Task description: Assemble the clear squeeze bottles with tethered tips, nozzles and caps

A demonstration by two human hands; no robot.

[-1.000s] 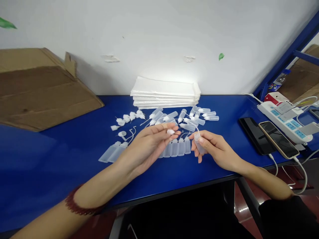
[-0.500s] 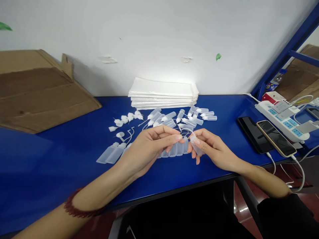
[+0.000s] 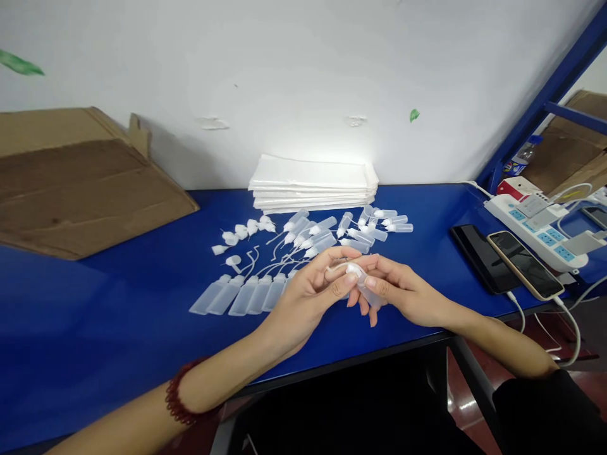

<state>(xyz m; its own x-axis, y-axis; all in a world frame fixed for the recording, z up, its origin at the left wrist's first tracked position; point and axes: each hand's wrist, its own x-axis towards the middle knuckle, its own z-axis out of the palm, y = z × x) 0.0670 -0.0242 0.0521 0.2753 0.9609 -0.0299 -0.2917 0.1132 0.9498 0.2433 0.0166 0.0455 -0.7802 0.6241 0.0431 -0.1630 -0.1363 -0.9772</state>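
Observation:
My right hand [image 3: 410, 291] grips a small translucent plastic squeeze bottle [image 3: 368, 296] by its body, tilted with its neck up and to the left. Thumb and fingers of my left hand [image 3: 308, 297] pinch the white cap [image 3: 353, 270] at the bottle's top, and a thin curved white strip arches over toward the left fingers. Below and to the left, a row of similar bottles [image 3: 244, 296] lies on the blue table, partly covered by my left hand. Behind it are loose white nozzle caps [image 3: 241, 231] and several capped bottles [image 3: 360, 236].
A stack of white packets [image 3: 313, 180] rests against the wall. On the left leans a large cardboard piece [image 3: 85, 189]. To the right lie a black phone [image 3: 484, 258], a second phone [image 3: 525, 262] and a white power strip [image 3: 538, 224] with cables.
My left hand has moved right, from holding the thin strip apart from the bottle to pinching the cap. The right hand still holds the bottle. The camera view has shifted slightly.

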